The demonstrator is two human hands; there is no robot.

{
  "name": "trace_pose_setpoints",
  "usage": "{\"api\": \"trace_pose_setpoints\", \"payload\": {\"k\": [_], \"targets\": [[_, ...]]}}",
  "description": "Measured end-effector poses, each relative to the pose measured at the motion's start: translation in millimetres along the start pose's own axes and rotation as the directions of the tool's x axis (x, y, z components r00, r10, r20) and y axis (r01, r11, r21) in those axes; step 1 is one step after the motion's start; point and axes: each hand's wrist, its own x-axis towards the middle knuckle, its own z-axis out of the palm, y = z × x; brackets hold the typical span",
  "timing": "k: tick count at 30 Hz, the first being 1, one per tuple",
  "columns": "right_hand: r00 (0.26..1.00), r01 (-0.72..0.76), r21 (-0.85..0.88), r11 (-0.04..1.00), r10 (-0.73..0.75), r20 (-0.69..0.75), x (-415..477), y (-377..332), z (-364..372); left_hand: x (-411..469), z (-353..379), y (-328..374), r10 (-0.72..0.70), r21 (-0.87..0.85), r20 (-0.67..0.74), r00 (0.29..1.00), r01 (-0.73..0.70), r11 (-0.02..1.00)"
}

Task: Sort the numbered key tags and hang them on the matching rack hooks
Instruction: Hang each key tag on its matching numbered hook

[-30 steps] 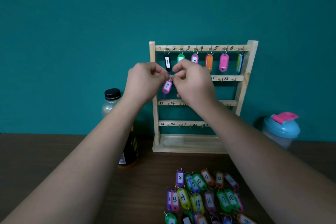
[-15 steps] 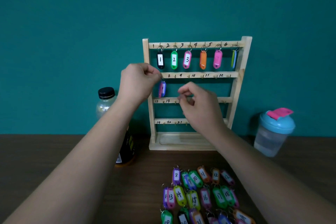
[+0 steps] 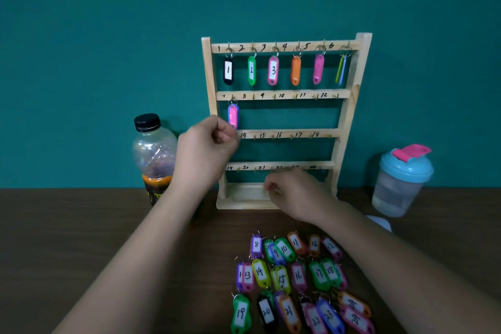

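Observation:
A wooden key rack [image 3: 344,116] stands against the teal wall, its rails numbered by hand. Tags 1 to 6 hang along the top rail, starting with the black tag 1 [image 3: 228,70]. A pink tag [image 3: 233,116] hangs alone from hook 7 on the second rail. My left hand [image 3: 207,149] hovers just below and left of that tag, fingers loosely curled, holding nothing. My right hand [image 3: 294,194] is low in front of the rack's base, fingers loosely curled and empty. Several numbered tags [image 3: 295,279] lie in rows on the table, with the purple tag 8 [image 3: 256,244] at the top left.
A plastic bottle [image 3: 154,154] with a black cap stands left of the rack, close to my left forearm. A shaker cup [image 3: 401,182] with a blue lid and pink flap stands to the right. The dark wooden table [image 3: 81,238] stretches to the left.
Both hands let go of the pink tag, which now hangs on hook 7. My right hand dropped toward the rack's base, and my left hand sank below the tag.

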Motion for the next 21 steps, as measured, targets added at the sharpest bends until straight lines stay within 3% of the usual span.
{"api": "trace_pose_setpoints", "payload": {"k": [7, 16, 21], "targets": [[0.99, -0.083, -0.126, 0.989, 0.097, 0.105, -8, 8, 32, -59, 22, -43, -0.093, 0.047, 0.179, 0.98, 0.086, 0.995], [0.993, -0.116, 0.041, 0.992, 0.114, 0.036, -16, 20, 36, -95, 37, -73, -0.26, 0.234, 0.486, 0.835, 0.163, 0.959], [0.996, -0.086, 0.059, 0.995, 0.085, 0.012, -28, 18, 39, -105, 47, -69, -0.326, 0.287, 0.501, 0.801, 0.202, 0.936]]}}
